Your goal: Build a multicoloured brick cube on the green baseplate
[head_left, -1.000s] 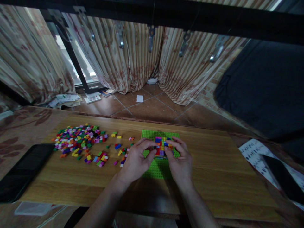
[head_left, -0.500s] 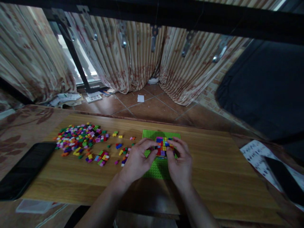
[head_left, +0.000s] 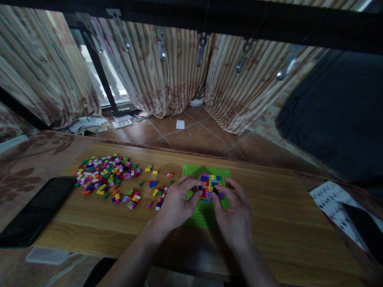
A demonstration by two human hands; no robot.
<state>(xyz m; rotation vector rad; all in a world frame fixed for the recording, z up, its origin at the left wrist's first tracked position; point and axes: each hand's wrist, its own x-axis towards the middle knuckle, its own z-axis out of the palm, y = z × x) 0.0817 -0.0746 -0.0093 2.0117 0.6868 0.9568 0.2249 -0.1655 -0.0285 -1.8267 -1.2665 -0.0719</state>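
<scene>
A block of many-coloured toy bricks (head_left: 211, 183) stands on a green studded baseplate (head_left: 206, 217) on the wooden table. My left hand (head_left: 178, 200) is at the left side of the block, thumb and index finger pinched on a small black brick (head_left: 200, 187). At the block's right front, my right hand (head_left: 235, 209) holds another small black brick (head_left: 215, 191) between thumb and index finger. My fingers cover part of the block's sides. Whether either black brick touches the block, I cannot tell.
A large heap of loose bricks (head_left: 103, 173) lies on the left of the table (head_left: 284, 223), with small clusters (head_left: 131, 198) between it and my left hand. A black tray (head_left: 36, 211) sits at the left edge. Printed paper (head_left: 332, 207) and a dark flat object (head_left: 360, 227) are at the right.
My right hand has drawn slightly back from the block, and a black brick now shows in its fingers. My left hand stays at the block's left side. The whole view has shifted a little.
</scene>
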